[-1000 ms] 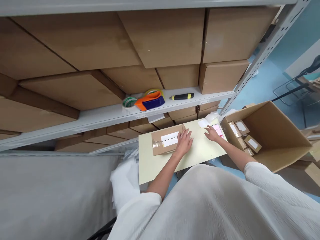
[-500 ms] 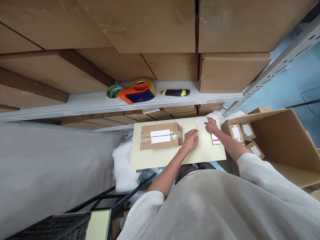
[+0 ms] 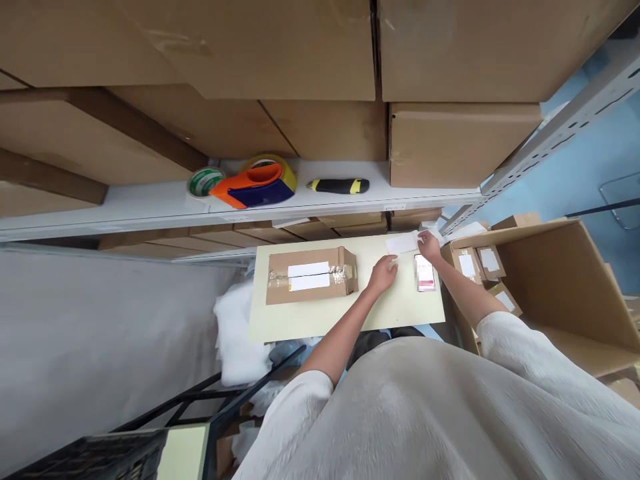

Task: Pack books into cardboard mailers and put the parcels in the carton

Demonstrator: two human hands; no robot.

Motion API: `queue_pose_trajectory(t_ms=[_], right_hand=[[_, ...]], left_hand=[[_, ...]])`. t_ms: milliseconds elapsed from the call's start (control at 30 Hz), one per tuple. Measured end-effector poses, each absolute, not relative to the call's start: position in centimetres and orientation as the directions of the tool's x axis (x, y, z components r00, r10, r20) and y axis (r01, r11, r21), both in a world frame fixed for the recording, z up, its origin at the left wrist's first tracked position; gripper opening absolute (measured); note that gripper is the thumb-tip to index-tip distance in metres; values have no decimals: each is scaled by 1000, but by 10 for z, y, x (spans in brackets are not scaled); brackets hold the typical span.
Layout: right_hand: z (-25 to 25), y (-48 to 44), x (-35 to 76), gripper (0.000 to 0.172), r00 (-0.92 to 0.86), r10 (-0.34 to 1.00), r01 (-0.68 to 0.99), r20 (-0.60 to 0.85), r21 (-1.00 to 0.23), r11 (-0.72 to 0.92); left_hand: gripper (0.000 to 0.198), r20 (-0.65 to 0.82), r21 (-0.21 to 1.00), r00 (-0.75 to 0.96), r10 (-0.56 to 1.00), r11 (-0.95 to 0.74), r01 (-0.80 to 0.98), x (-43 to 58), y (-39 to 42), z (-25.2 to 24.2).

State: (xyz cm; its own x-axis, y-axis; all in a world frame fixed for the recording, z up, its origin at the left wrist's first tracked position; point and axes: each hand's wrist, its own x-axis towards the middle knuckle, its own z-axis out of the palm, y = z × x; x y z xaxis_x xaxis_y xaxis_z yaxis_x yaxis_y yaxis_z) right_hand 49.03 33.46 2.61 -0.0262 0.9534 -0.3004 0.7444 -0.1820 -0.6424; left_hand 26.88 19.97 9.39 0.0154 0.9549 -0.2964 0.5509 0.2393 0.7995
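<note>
A white paper label (image 3: 401, 243) lies along the far edge of the cream tabletop (image 3: 320, 320). Its right end is between the fingers of my right hand (image 3: 429, 247), which is closed in a pinch. My left hand (image 3: 384, 274) hovers low over the tabletop just below the label, holding nothing, its fingers loosely bent and apart from the thumb. Between my hands and a little nearer me is a phone (image 3: 425, 273) with a lit screen. To the left sits a taped cardboard box (image 3: 311, 275) with a white label across its top.
A shelf (image 3: 345, 202) above the table carries a tape dispenser (image 3: 255, 187), a green-cored tape roll (image 3: 205, 181), a utility knife (image 3: 340, 186) and large cartons (image 3: 460, 147). At right, an open carton (image 3: 550, 280) holds several small labelled boxes. White wrapping (image 3: 240, 333) hangs at left.
My right hand has shifted slightly to the label's right end, uncovering more of the phone. The left hand stays near the label. The whole view has drifted a little.
</note>
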Motion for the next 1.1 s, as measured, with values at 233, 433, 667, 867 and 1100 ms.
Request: queue_pose_trajectory(t_ms=[233, 433, 667, 867, 1100], right_hand=[[45, 333, 494, 56, -70, 945, 600, -321, -770, -217], [51, 331, 489, 61, -184, 951, 556, -247, -824, -107], [55, 334, 481, 65, -232, 953, 524, -194, -850, -46], [50, 335, 480, 72, -282, 932, 563, -227, -826, -31], [44, 336, 480, 73, -277, 918, 483, -283, -867, -121]], left_hand=[[32, -328, 880, -106, 939, 345, 328, 316, 259, 74], [34, -369, 843, -160, 915, 403, 357, 330, 279, 64], [30, -403, 821, -223, 887, 459, 340, 337, 284, 58], [26, -399, 856, -241, 885, 454, 246, 333, 284, 56], [28, -405, 901, -257, 877, 430, 48, 325, 286, 60]])
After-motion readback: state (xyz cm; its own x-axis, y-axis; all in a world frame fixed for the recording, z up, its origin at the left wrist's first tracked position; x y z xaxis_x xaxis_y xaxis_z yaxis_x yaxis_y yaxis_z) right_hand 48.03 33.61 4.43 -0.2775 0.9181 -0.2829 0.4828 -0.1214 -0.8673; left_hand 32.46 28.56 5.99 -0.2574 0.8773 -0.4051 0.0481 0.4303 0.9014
